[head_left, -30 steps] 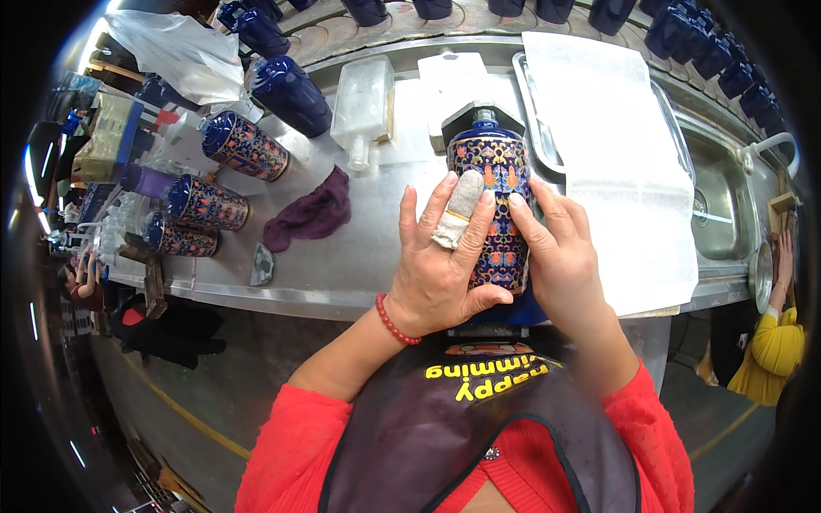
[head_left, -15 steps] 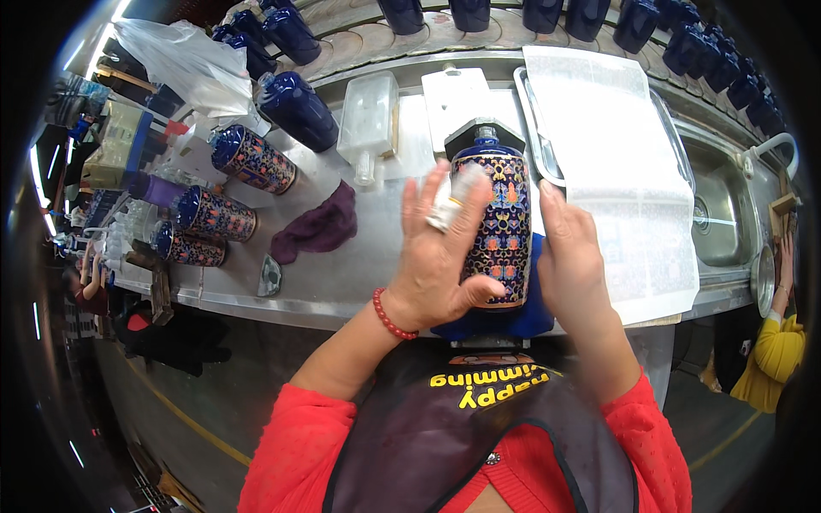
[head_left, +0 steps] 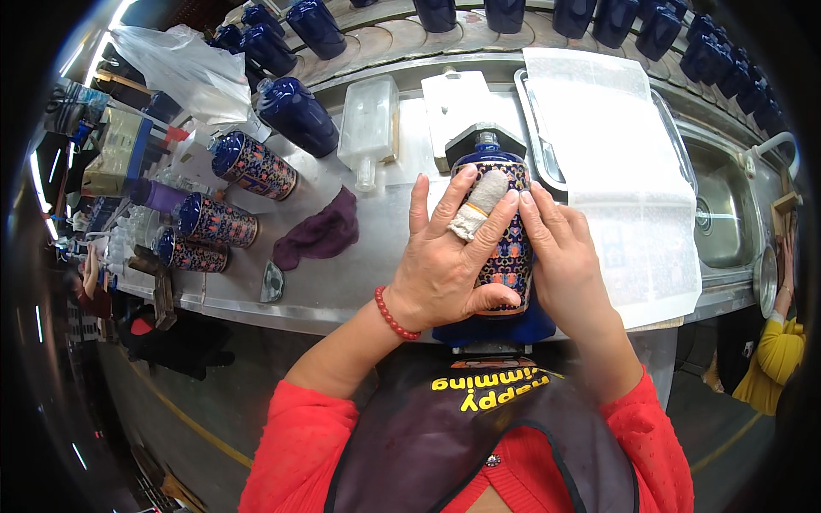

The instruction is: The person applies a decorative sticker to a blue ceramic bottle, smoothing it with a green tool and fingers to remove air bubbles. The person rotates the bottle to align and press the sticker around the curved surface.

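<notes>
A dark blue bottle (head_left: pixel 513 248) with a colourful floral wrap lies before me, its neck pointing away, on a blue support (head_left: pixel 449 329). My left hand (head_left: pixel 446 263) spreads its fingers over the bottle's left and upper face. One of its fingers wears a pale knitted finger sleeve (head_left: pixel 490 190); the thumb rests near the bottle's base. Along the right side, my right hand (head_left: pixel 569 265) lies with straight fingers, their tips touching the wrap close to the left hand's fingertips. Beyond the neck is a dark angular block (head_left: pixel 513 142).
Left stand a purple cloth (head_left: pixel 321 227), a small grey-green piece (head_left: pixel 272 282), a patterned bottle (head_left: pixel 254 165) and a plain blue bottle (head_left: pixel 299 117). White sheets (head_left: pixel 611 171) cover a tray beside the sink (head_left: pixel 718 209). Blue bottles ride the far conveyor (head_left: pixel 393 47). A person in yellow (head_left: pixel 770 363) works right.
My right hand's fingers have come from beside the bottle onto its right face. The left hand's sleeved finger has shifted right across the wrap. Bottles on the conveyor have moved right.
</notes>
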Available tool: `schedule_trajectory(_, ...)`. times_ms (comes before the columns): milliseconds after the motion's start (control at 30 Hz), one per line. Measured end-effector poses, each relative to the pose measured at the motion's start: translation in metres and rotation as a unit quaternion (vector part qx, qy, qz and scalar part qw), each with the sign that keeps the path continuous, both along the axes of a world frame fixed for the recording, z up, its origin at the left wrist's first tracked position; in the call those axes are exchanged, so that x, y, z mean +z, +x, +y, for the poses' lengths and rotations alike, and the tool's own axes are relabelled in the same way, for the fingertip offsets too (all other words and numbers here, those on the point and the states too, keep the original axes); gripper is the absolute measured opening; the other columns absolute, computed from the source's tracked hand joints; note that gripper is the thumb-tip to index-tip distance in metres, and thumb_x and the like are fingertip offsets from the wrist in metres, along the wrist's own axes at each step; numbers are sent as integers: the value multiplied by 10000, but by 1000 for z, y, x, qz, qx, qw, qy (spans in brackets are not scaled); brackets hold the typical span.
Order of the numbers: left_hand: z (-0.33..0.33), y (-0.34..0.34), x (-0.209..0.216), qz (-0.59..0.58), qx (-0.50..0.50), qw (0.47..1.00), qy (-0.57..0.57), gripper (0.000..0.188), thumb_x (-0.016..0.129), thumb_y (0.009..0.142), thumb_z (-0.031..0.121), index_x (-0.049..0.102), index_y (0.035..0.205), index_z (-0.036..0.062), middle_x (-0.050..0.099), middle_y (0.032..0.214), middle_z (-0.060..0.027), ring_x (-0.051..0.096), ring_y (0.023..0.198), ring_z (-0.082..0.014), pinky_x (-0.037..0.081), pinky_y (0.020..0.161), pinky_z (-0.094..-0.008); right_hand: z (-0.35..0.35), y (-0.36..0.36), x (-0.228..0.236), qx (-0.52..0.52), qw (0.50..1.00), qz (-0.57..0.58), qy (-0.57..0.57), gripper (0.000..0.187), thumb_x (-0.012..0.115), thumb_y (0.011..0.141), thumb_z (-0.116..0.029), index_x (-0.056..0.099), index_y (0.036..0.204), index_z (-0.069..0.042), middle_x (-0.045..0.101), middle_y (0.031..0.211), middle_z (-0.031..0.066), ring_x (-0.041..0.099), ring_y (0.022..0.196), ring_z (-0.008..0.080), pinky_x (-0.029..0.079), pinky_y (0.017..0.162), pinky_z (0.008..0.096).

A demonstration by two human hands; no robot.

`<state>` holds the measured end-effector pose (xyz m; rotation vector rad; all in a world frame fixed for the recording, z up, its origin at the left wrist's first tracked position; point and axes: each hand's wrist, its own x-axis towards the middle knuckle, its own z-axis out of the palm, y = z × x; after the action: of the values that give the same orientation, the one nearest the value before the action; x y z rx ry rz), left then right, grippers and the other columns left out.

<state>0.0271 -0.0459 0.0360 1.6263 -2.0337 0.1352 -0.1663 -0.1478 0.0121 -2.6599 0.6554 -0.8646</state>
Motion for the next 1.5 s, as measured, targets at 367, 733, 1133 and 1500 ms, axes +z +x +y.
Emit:
schedule_trajectory(367,12,-2,3,102,-103,989,13,920,485,937,735,474,1510,15,631,1363,-171,391,1465,-378,134,1227,-606,-30,-9,12,28,982,-180,53,329,610,889,85,615,1206,-4,708,1022,188,714,796,267,571,739,336)
schedule_trajectory(733,59,-28,-59,156,110,982,0,1052,758,844,539,285,1560,-70,488,1469,-255,374,1398,-472,129,1185,-648,-22,9,72,344,938,7,49,156,729,806,-90,675,949,-61,628,819,58,630,749,231,499,683,363)
schedule_trajectory(1133,56,-30,-41,61,150,986,-40,1104,806,728,602,402,1528,-43,625,1276,-177,368,1396,-390,86,1150,-700,-22,6,68,260,953,-65,139,228,820,750,-72,713,948,-115,634,892,57,619,844,241,459,754,376)
schedule_trajectory(1500,54,-25,-37,47,140,988,-39,1121,800,717,645,430,1509,-56,677,1016,-167,353,1399,-393,80,1138,-703,-15,-2,57,112,987,-91,-74,308,788,694,11,731,986,-70,624,863,68,609,793,263,487,730,390)
